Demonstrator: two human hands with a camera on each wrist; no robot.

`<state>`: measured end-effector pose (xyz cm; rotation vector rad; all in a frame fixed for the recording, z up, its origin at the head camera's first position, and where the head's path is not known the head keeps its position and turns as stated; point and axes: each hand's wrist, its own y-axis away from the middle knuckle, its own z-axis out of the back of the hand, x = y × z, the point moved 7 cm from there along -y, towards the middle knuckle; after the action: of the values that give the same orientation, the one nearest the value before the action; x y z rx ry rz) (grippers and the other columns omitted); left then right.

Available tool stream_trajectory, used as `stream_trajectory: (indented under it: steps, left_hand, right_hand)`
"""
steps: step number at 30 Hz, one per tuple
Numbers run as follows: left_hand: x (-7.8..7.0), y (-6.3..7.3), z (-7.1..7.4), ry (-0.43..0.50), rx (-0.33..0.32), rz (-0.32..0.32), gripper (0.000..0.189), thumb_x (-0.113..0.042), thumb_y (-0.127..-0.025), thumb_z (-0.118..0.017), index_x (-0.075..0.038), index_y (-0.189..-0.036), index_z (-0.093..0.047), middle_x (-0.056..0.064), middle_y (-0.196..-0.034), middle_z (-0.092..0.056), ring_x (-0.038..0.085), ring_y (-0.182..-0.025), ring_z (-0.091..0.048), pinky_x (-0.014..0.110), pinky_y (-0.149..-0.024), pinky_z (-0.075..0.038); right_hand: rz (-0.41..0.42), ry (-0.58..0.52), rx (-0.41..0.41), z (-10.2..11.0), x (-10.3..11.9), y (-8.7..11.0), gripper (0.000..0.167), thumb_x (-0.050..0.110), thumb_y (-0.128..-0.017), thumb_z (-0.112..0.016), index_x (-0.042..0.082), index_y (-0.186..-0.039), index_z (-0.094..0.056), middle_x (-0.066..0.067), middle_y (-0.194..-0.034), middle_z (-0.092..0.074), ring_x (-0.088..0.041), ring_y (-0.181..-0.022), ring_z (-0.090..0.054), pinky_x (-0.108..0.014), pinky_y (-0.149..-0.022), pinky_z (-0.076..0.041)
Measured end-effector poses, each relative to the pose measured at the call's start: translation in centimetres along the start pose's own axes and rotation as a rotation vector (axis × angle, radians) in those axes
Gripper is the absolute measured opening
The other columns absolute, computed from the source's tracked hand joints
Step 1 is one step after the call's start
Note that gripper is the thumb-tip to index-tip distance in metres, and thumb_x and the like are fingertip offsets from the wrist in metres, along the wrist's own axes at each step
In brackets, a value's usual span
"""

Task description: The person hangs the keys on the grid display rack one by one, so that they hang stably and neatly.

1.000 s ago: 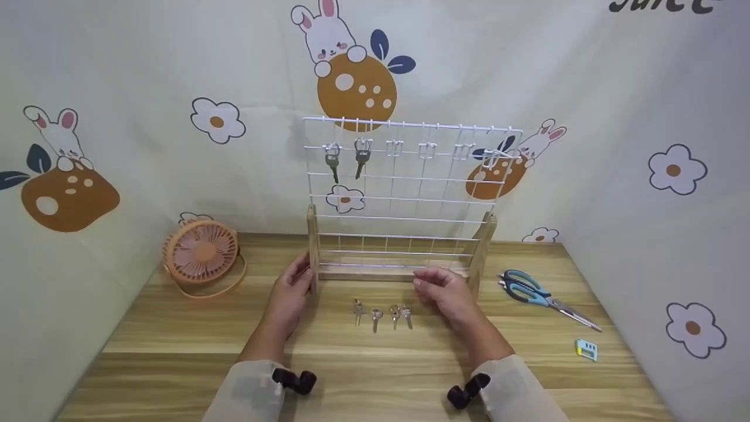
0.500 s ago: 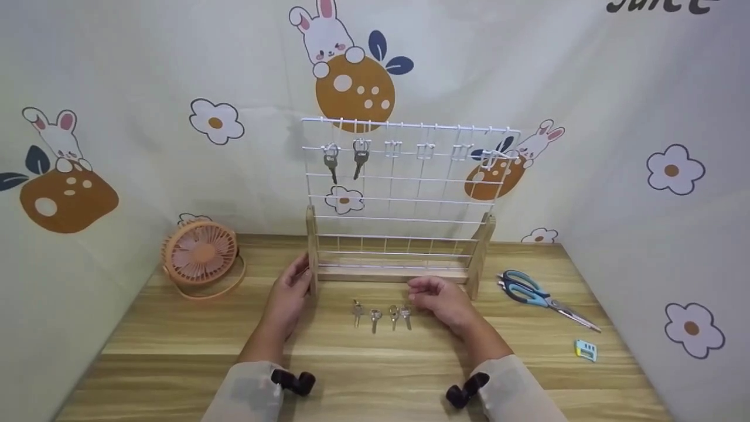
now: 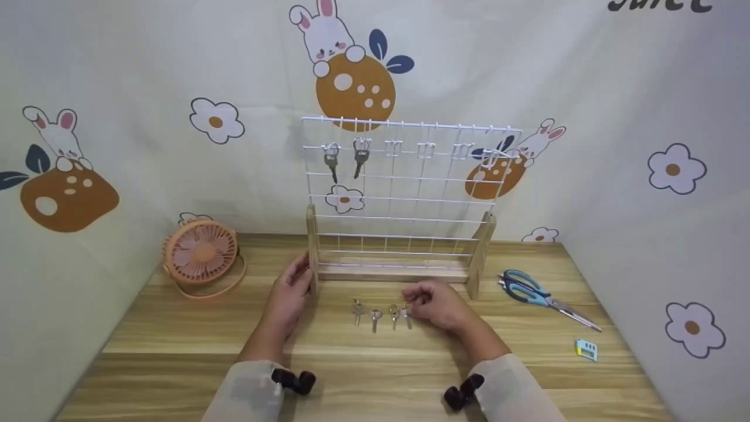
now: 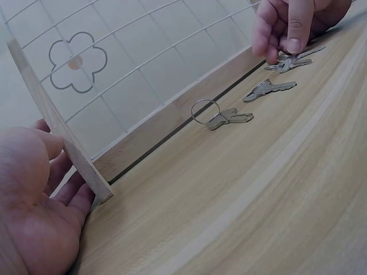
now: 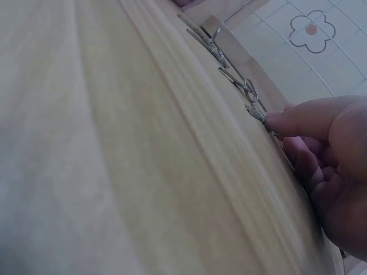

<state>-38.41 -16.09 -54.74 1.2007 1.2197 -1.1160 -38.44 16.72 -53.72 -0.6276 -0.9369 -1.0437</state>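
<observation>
Loose keys [image 4: 262,90] — shiny metal; tabletop [image 3: 375,375] — smooth, wood-grained.

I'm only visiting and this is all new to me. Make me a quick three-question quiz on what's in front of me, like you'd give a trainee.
1. How many keys hang from the wire rack?
2. True or false: the orange fan and the scissors are on opposite sides of the rack.
3. What does the right hand touch with its fingers? A) the fan B) a key lying on the table C) the scissors

Key:
1. Two.
2. True: fan on the left, scissors on the right, as the person sees it.
3. B.
</observation>
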Motion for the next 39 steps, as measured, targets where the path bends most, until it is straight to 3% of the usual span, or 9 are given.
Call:
stream_trajectory:
  steps: [7,12,15,20,26,31,34,39]
  left_hand:
    - [0.1,0.0,0.0,0.012,0.001,0.009,0.051,-0.022,-0.115,-0.05,-0.023,-0.165,-0.041,0.005,-0.168,-0.044,0.026,-0.153,-0.044,0.049,-0.124,-0.041]
    - [0.1,0.1,0.1,0.005,-0.01,0.011,0.051,-0.023,-0.115,-0.051,-0.023,-0.165,-0.042,0.007,-0.168,-0.044,0.028,-0.152,-0.046,0.048,-0.122,-0.043]
    - [0.0,0.1,0.2,0.004,-0.017,0.016,0.051,-0.023,-0.115,-0.052,-0.024,-0.164,-0.043,0.006,-0.168,-0.045,0.028,-0.152,-0.046,0.047,-0.12,-0.044]
    - [0.0,0.1,0.1,0.018,-0.018,0.011,0.05,-0.021,-0.114,-0.052,-0.023,-0.164,-0.044,0.006,-0.168,-0.045,0.027,-0.152,-0.046,0.049,-0.122,-0.043]
    - [-0.3,0.2,-0.1,0.022,-0.003,-0.006,0.051,-0.021,-0.115,-0.052,-0.021,-0.165,-0.042,0.006,-0.169,-0.043,0.028,-0.154,-0.043,0.05,-0.124,-0.041]
    - [-0.1,0.1,-0.1,0.019,0.005,-0.002,0.052,-0.022,-0.115,-0.051,-0.021,-0.166,-0.04,0.005,-0.17,-0.041,0.027,-0.155,-0.042,0.048,-0.123,-0.042]
    - [0.1,0.0,0.0,0.021,0.001,0.008,0.052,-0.022,-0.115,-0.051,-0.022,-0.166,-0.04,0.005,-0.17,-0.042,0.026,-0.154,-0.042,0.047,-0.122,-0.042]
    - [0.2,-0.2,0.0,0.017,-0.01,0.011,0.052,-0.021,-0.115,-0.051,-0.022,-0.165,-0.041,0.006,-0.17,-0.042,0.026,-0.154,-0.043,0.047,-0.122,-0.043]
  right_hand:
    - [-0.005,0.034,-0.016,0.1,0.0,0.1,0.024,0.0,-0.09,-0.077,0.003,-0.114,-0.079,-0.013,-0.103,-0.077,-0.011,-0.089,-0.065,-0.02,-0.079,-0.053]
    - [-0.019,0.031,-0.049,0.4,-0.3,0.0,0.015,0.008,-0.094,-0.078,0.007,-0.109,-0.081,-0.009,-0.104,-0.081,-0.01,-0.092,-0.068,-0.022,-0.084,-0.055]
    - [-0.049,-0.061,-0.106,0.8,-0.6,-0.2,0.018,0.01,-0.095,-0.08,0.004,-0.112,-0.081,-0.01,-0.107,-0.082,-0.008,-0.091,-0.071,-0.022,-0.083,-0.057]
    - [-0.063,-0.313,-0.243,2.2,0.2,-0.2,0.03,0.009,-0.095,-0.081,-0.006,-0.121,-0.076,-0.014,-0.113,-0.08,-0.008,-0.091,-0.071,-0.022,-0.081,-0.06]
    - [0.028,-0.52,-0.289,3.1,4.2,0.5,0.025,-0.002,-0.096,-0.075,-0.009,-0.12,-0.075,-0.006,-0.105,-0.08,-0.011,-0.094,-0.076,-0.027,-0.089,-0.064]
    - [0.129,-0.662,-0.328,3.6,8.3,1.3,0.02,-0.011,-0.097,-0.069,-0.008,-0.115,-0.075,-0.003,-0.096,-0.079,-0.014,-0.089,-0.076,-0.03,-0.086,-0.066]
    - [0.169,-0.634,-0.359,4.1,10.5,1.4,0.02,-0.012,-0.096,-0.069,-0.011,-0.115,-0.074,-0.002,-0.094,-0.078,-0.015,-0.085,-0.075,-0.028,-0.083,-0.065]
    - [0.231,-0.492,-0.4,5.7,14.2,1.0,0.021,-0.007,-0.096,-0.073,-0.012,-0.116,-0.074,0.001,-0.095,-0.079,-0.017,-0.087,-0.075,-0.026,-0.082,-0.064]
